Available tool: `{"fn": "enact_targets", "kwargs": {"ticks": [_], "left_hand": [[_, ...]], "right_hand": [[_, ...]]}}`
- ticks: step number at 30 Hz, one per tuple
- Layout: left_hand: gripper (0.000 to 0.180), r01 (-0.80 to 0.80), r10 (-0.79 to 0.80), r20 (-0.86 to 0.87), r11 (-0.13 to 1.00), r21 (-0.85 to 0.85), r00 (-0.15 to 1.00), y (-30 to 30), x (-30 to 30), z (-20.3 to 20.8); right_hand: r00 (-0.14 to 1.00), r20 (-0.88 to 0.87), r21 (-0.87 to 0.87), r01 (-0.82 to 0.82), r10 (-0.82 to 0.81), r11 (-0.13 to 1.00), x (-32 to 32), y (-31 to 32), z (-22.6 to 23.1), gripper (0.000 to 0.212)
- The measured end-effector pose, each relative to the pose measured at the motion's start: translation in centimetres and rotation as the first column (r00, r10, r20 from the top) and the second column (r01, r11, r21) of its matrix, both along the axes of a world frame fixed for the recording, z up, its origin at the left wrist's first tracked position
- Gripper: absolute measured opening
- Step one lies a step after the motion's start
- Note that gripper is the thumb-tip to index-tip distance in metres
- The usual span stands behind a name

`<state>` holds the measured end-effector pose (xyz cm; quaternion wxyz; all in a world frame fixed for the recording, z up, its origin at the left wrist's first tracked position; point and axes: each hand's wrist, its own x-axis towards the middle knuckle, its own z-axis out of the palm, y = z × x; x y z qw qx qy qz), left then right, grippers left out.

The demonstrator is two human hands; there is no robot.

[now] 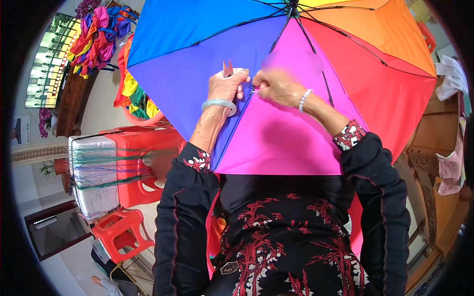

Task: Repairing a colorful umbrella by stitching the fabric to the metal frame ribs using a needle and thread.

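Open rainbow umbrella point(296, 98), inner side toward you, canopy resting against your lap. Red plastic chair point(143, 163) and stool point(121, 234) stand at your left. Your left hand point(227, 85), fingers closed around small snips point(227, 68), touches the blue-magenta seam. Your right hand point(276, 88) pinches a needle point(254, 91) at that seam, just beside the left.

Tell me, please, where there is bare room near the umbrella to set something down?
Bare floor shows between the wooden cabinet and the red plastic chair. It is crowded where the left hand with snips and the right hand meet on the rainbow umbrella.
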<state>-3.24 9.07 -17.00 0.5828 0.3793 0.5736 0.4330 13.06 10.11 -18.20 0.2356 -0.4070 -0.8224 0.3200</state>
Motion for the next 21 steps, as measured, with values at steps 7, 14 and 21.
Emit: {"fn": "enact_targets", "kwargs": {"ticks": [7, 14, 21], "left_hand": [[0.020, -0.007, 0.008, -0.038, 1.000, 0.019, 0.999, -0.3, 0.1, 0.0], [0.021, 0.027, -0.031, -0.168, 0.999, -0.024, 0.985, 0.1, -0.4, -0.6], [0.017, 0.181, -0.201, -0.277, 0.979, -0.094, 0.940, 0.5, -0.7, -1.2]], "right_hand": [[0.926, -0.269, -0.448, 0.123, -0.265, 0.885, -2.2, 0.0, -1.3, 0.009], [0.531, -0.561, -0.766, -0.042, -0.635, 0.641, 1.2, 2.4, -0.3, 0.011], [0.442, -0.675, -0.656, 0.004, -0.590, 0.754, 3.3, 3.0, 0.6, 0.016]]}}
